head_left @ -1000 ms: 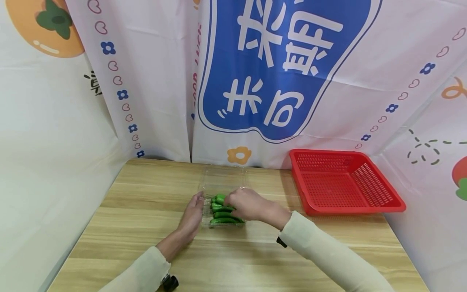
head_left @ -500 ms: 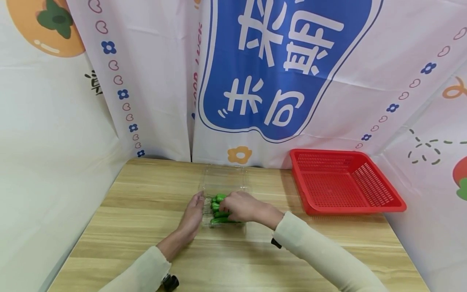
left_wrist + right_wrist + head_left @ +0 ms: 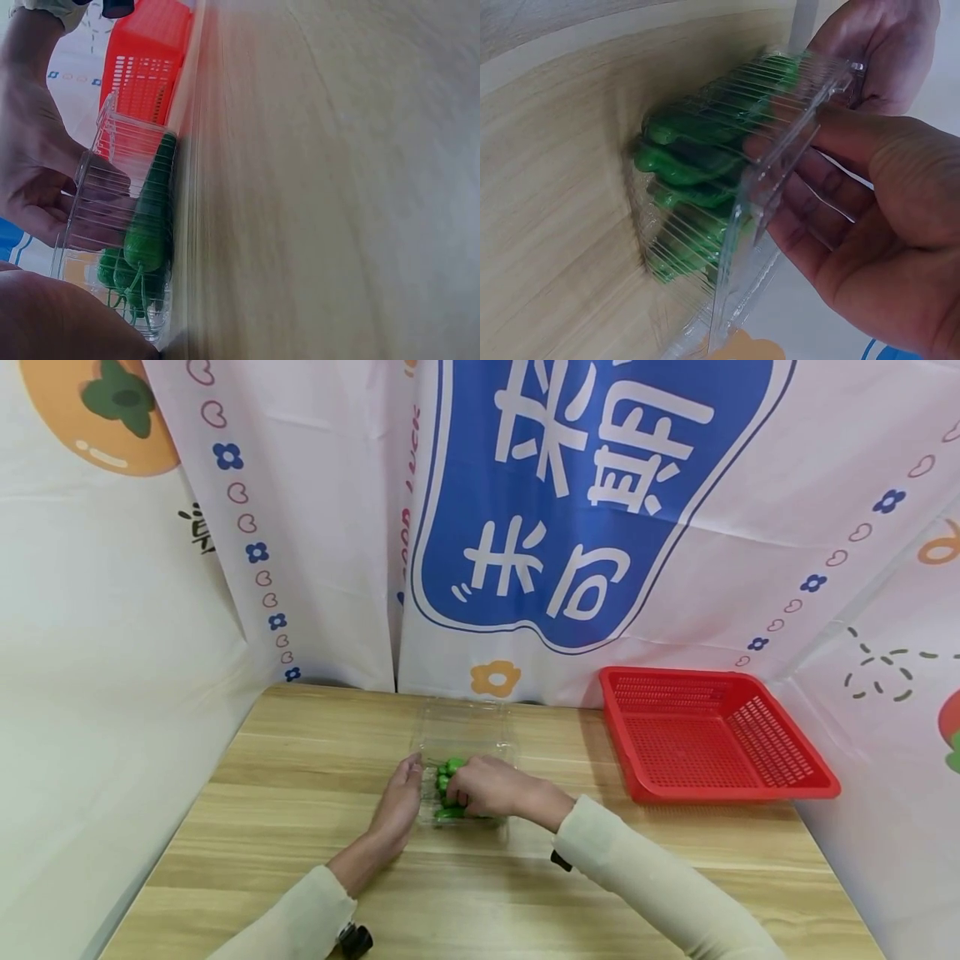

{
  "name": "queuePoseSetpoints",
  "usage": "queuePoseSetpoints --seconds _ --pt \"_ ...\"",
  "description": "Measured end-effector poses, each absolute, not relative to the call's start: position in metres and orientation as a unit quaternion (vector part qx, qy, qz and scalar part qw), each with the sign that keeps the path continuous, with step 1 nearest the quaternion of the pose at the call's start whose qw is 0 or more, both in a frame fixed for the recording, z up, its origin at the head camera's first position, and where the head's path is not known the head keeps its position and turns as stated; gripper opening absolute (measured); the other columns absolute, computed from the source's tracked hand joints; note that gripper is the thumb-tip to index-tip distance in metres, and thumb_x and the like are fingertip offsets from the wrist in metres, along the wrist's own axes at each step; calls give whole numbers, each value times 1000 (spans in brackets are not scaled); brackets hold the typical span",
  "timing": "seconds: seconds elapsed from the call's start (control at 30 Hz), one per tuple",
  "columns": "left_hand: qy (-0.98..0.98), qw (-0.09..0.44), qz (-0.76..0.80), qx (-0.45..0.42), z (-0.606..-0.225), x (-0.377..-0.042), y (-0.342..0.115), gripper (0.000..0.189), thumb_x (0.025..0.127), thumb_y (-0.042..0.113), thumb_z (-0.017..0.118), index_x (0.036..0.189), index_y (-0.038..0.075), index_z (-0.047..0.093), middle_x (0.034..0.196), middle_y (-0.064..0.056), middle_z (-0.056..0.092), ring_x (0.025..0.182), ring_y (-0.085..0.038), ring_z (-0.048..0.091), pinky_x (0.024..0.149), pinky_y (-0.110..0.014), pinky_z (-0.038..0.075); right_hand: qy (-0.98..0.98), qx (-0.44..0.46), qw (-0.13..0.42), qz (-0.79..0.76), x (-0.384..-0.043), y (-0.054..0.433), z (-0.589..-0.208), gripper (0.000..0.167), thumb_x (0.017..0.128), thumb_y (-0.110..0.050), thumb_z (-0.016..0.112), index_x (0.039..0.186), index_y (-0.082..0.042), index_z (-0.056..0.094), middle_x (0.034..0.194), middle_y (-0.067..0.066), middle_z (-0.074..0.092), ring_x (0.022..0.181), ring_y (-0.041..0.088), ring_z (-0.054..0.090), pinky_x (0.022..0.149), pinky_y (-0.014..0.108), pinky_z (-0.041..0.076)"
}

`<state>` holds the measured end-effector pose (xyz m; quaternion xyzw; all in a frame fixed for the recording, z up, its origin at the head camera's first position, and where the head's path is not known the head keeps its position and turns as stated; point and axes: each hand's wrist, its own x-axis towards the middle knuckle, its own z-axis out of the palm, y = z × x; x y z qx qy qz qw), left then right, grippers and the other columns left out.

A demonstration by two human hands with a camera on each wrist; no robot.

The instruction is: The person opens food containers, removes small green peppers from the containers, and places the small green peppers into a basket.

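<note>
Several green peppers (image 3: 454,766) lie in a clear plastic clamshell box (image 3: 467,724), whose lid stands raised at the back. My left hand (image 3: 397,806) rests against the box's left side with its fingers straight. From the right, my right hand (image 3: 491,785) reaches down into the box among the peppers. Through the ribbed wall in the left wrist view, its fingertips come close to one long pepper (image 3: 146,244). Peppers (image 3: 694,127) also show in the right wrist view, with my right thumb (image 3: 817,131) near them; whether it pinches one is unclear.
A red plastic basket (image 3: 678,752) with perforated walls stands at the back right of the wooden table (image 3: 300,760). A printed white curtain (image 3: 330,527) hangs right behind the table, and pale walls close off both sides.
My right hand has shifted left and slightly toward the front over the peppers, covering more of the front ones. The left hand and the box have stayed in place.
</note>
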<state>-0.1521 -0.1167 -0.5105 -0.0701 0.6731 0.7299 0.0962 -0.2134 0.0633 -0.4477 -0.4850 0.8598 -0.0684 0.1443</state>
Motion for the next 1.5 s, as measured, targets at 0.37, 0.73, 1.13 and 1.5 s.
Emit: queuePoseSetpoints --seconds 0.37,0.73,1.13,1.5 --pt "679 96 723 -82 -509 -152 -115 58 118 27 23 169 4 10 176 -23 9 162 -44 2 131 -64 6 864 -482 138 -42 -210 60 -450 41 83 7 73 65 -19 48 59 -8 25 57 9 23 52 22 19" --pt "677 97 724 -90 -511 -153 -113 57 118 27 23 170 6 11 176 -20 12 163 -42 1 131 -63 6 864 -483 138 -33 -212 57 -455 42 86 2 77 62 -20 50 58 -8 28 56 8 26 49 20 22" --pt "684 94 718 -94 -512 -153 -112 57 118 28 23 170 7 12 176 -20 13 163 -42 3 131 -62 7 850 -510 125 -39 -216 54 -460 47 84 4 77 61 -18 43 59 -7 21 56 8 19 52 20 15" --pt "688 93 716 -81 -506 -151 -112 57 118 28 22 169 5 12 175 -23 12 162 -44 4 131 -63 8 849 -499 172 -38 -220 55 -457 51 89 -14 86 61 -19 44 59 -8 21 56 7 18 54 21 17"
